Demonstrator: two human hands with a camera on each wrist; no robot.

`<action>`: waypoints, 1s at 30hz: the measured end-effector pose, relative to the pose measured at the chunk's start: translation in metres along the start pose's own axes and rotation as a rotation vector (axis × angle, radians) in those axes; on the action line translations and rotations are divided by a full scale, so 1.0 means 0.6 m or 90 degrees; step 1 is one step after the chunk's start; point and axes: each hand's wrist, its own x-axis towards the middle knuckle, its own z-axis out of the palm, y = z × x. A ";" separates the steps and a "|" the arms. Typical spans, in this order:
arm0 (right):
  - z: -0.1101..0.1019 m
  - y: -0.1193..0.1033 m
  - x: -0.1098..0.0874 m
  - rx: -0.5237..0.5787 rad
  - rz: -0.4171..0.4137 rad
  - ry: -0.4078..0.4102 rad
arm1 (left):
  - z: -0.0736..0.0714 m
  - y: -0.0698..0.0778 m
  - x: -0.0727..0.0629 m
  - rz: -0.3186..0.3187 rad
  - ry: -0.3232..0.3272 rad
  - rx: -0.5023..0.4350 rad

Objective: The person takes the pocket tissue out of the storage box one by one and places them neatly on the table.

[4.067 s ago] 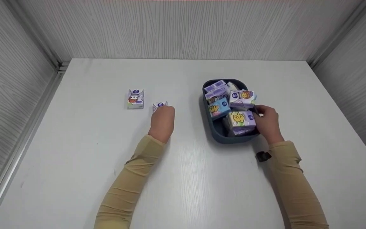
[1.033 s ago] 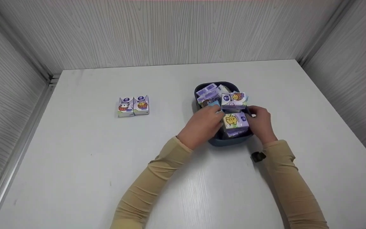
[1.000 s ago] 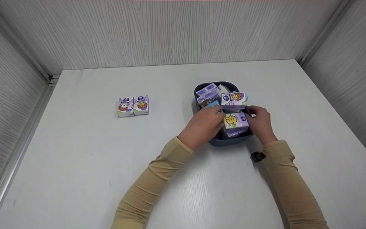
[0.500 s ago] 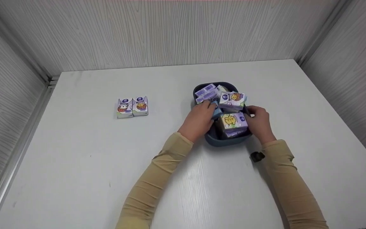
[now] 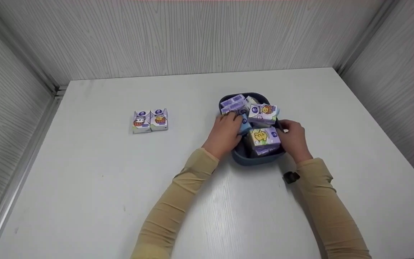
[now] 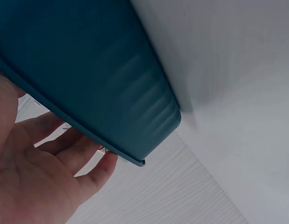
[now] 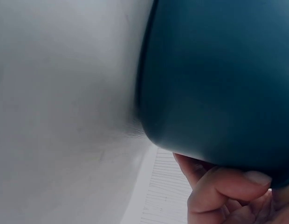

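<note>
A dark blue plastic basket (image 5: 252, 160) is heaped with small cartoon-printed packs that look like pocket tissue packs. My left hand (image 5: 223, 135) reaches over the basket's left rim, its fingers spread among the packs beside a light blue tissue pack (image 5: 244, 124). In the left wrist view the fingertips disappear behind the rim. My right hand (image 5: 293, 138) grips the basket's right side; in the right wrist view its thumb (image 7: 237, 184) is bent at the rim. A white-and-purple pack (image 5: 262, 113) and a yellow-and-purple pack (image 5: 264, 137) lie on top of the heap.
Two white-and-purple tissue packs, a left one (image 5: 142, 122) and a right one (image 5: 159, 119), stand side by side on the white table (image 5: 84, 162). Grey wood-grain panels (image 5: 207, 36) enclose the table's back and sides. A black wrist device (image 5: 291, 177) sits beside the right sleeve.
Earlier my left hand was at a pack on the table; that pack now stands against the other. The hand moved to the basket, then slightly left off the light blue pack. The right hand stayed.
</note>
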 end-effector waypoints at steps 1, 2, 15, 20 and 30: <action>0.000 0.000 0.000 0.001 0.003 -0.002 | 0.001 0.001 0.000 -0.001 0.000 -0.002; 0.000 0.000 0.000 0.004 0.006 -0.003 | 0.001 0.002 0.001 -0.001 -0.001 -0.004; -0.002 -0.004 -0.005 0.016 0.017 -0.012 | 0.006 0.004 0.001 0.009 0.017 -0.039; -0.001 -0.002 -0.004 0.011 0.016 -0.007 | 0.008 0.004 -0.002 0.028 0.038 -0.072; 0.001 -0.003 -0.003 -0.008 0.013 -0.002 | 0.008 0.009 -0.003 0.041 0.055 -0.098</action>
